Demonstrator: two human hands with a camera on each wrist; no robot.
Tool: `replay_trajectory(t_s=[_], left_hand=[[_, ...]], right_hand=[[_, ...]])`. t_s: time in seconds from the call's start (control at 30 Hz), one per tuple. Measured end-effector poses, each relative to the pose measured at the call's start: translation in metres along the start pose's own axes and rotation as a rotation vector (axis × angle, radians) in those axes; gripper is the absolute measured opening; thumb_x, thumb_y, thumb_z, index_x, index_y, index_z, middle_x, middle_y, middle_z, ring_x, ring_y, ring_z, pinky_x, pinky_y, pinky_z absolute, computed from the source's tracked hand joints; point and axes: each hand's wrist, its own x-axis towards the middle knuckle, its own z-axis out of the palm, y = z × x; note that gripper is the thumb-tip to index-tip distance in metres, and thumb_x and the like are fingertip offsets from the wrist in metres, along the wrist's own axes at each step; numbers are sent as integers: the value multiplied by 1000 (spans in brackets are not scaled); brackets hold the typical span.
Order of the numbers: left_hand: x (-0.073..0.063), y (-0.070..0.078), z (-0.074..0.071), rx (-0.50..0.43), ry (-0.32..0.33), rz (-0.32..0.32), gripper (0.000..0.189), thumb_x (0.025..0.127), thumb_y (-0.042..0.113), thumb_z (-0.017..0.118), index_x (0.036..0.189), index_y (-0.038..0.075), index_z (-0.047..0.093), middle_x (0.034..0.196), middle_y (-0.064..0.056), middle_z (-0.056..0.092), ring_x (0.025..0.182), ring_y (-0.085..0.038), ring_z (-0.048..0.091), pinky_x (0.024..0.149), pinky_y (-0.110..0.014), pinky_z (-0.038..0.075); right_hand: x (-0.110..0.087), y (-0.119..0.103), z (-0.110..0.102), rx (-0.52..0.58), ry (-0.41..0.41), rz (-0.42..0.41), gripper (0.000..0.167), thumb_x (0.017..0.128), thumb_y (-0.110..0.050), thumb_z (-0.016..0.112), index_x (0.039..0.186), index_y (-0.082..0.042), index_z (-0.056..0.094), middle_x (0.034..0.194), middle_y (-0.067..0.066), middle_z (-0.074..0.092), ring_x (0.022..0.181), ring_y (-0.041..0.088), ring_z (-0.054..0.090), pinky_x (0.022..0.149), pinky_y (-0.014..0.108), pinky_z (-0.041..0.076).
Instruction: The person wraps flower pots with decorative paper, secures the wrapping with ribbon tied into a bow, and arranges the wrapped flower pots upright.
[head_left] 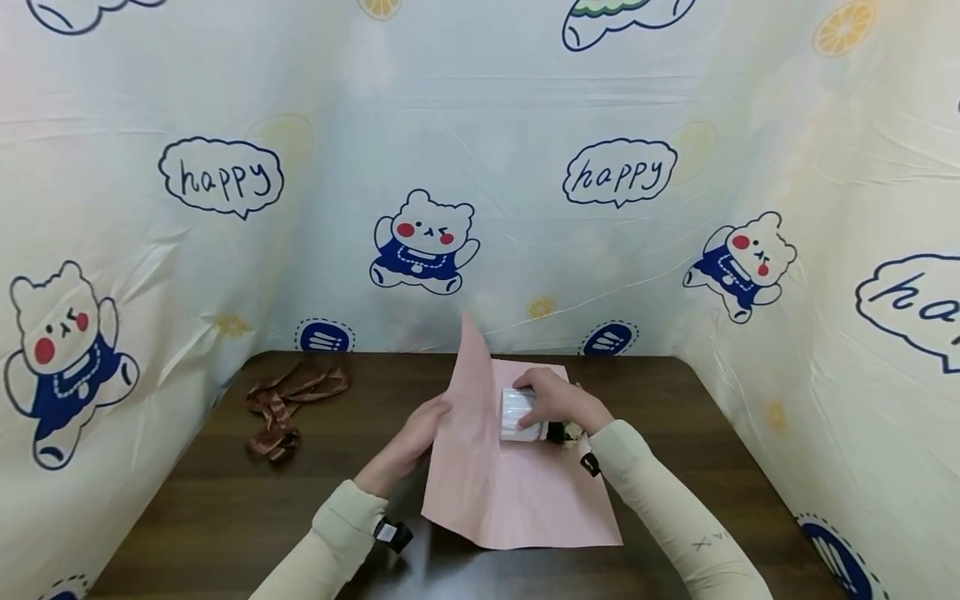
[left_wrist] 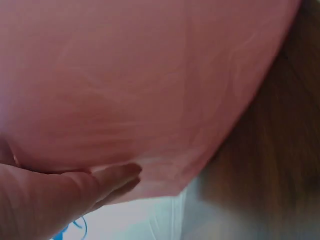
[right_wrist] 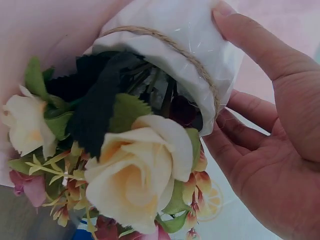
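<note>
A sheet of pink wrapping paper [head_left: 551, 500] lies on the table, its left part folded upward. My left hand [head_left: 418, 429] pinches the outer edge of that raised part; in the left wrist view the thumb side of the hand [left_wrist: 65, 192] lies against the paper [left_wrist: 125, 90]. Over the right half, my right hand [head_left: 558, 398] grips a white ribbed vase [head_left: 516, 412] lying on its side. Twine circles the vase [right_wrist: 175, 30] in the right wrist view. Artificial flowers [right_wrist: 135, 175], cream roses with green leaves, stick out of its mouth, mostly hidden by the hand in the head view.
A crumpled brown ribbon [head_left: 277, 417] lies at the back left of the dark wooden table [head_left: 217, 508]. A printed curtain [head_left: 510, 250] hangs behind the table and along both sides.
</note>
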Motion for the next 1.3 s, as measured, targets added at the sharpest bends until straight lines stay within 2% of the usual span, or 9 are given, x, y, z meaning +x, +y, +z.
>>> replay_trajectory(t_s=[0.17,0.27,0.4,0.57,0.63,0.73,0.83,0.97,1.3], left_hand=[[2,8,23,-151,52,6,57,106,17,36,156,-8,27,158,-30,33,144,-40,36,120,-50,28],[5,10,36,-232,28,21,58,105,16,34,158,-5,26,160,-29,31,145,-37,34,121,-48,28],[8,13,51,-271,-17,55,57,104,13,30,158,-4,25,163,-26,26,148,-36,27,123,-48,22],[11,16,67,-264,-30,65,59,102,9,28,159,-4,24,161,-27,29,146,-36,29,123,-50,21],[12,17,73,-219,-4,67,59,100,10,31,158,-5,26,159,-28,32,145,-37,33,122,-48,25],[14,17,80,-209,-22,69,61,100,9,31,159,-2,24,163,-26,27,147,-35,29,120,-45,25],[15,15,85,-266,-75,75,63,99,7,28,161,0,19,165,-25,21,148,-37,26,120,-47,24],[16,12,90,-327,-128,86,65,98,4,26,162,1,14,166,-26,16,150,-40,20,122,-53,18],[17,13,91,-222,-95,71,58,104,8,26,162,1,18,167,-24,17,153,-38,17,123,-53,17]], right_hand=[[0,0,1,-5,6,-33,54,72,-22,94,119,-2,73,104,4,71,87,14,57,81,30,52],[-1,1,1,3,6,-42,54,73,-21,94,119,-2,72,104,5,71,87,14,58,80,31,53],[-2,3,0,13,8,-55,57,73,-21,93,121,1,71,109,9,72,91,16,61,83,34,54],[-2,7,1,20,-2,-65,61,74,-24,93,124,3,69,115,13,72,96,20,63,87,36,54],[-1,7,1,26,6,-79,61,73,-23,94,123,3,70,115,14,73,97,23,65,88,37,55],[-1,9,1,26,20,-110,58,72,-22,94,120,2,71,112,13,74,97,26,66,87,36,55],[0,9,2,20,19,-132,55,72,-21,94,118,0,72,109,10,74,94,23,65,85,34,54],[-1,8,1,12,12,-138,50,73,-20,93,116,-4,73,103,5,73,87,15,62,82,31,54],[-5,6,-1,49,12,-149,48,76,-19,91,116,-4,71,106,11,73,90,23,65,82,33,54]])
